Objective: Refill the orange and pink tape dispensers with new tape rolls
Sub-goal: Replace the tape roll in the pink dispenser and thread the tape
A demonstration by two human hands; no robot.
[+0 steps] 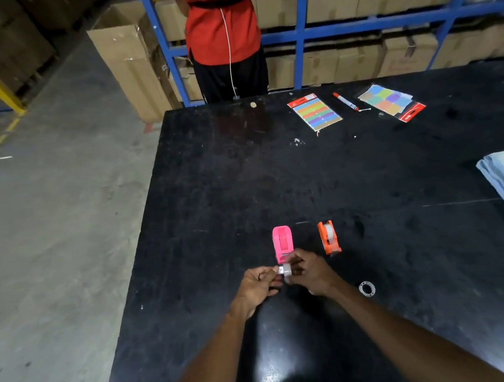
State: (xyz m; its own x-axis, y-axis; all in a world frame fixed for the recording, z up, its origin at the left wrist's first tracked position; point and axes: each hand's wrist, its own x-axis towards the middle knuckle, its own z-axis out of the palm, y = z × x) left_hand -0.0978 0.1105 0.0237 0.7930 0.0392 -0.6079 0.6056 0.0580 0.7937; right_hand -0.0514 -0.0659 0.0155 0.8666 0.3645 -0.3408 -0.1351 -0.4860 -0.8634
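Head view. Landmark: the pink dispenser (283, 243), standing on the black table (272, 163). Directly in front of it, on the side nearest the wearer, both hands meet over a small clear tape roll (285, 270) lifted just off the table. The right hand (310, 273) has its fingers closed around the roll's right side. The left hand (256, 285) pinches with thumb and forefinger at the roll's left edge, a posture that suggests the free end of the tape is being found or peeled; the end itself is too small to make out. Holding the roll close to the pink dispenser's front probably keeps the coming insertion short.

Contents: the pink dispenser's cradle appears empty, with only dark hollow showing through its open top. The orange dispenser (329, 237), just to the right of the pink one and apart from it, already carries a whitish roll in its cradle, so that half of the task looks complete. A bare ring (366, 288), likely a spent core, lies to the right of the pink dispenser and nearer the wearer, clear of both hands.

Far beyond the pink dispenser, near the table's far edge, lie two sticker sheets (314, 111) and a red marker (345, 101), uninvolved. A person in a red shirt (222, 22) stands past that edge.
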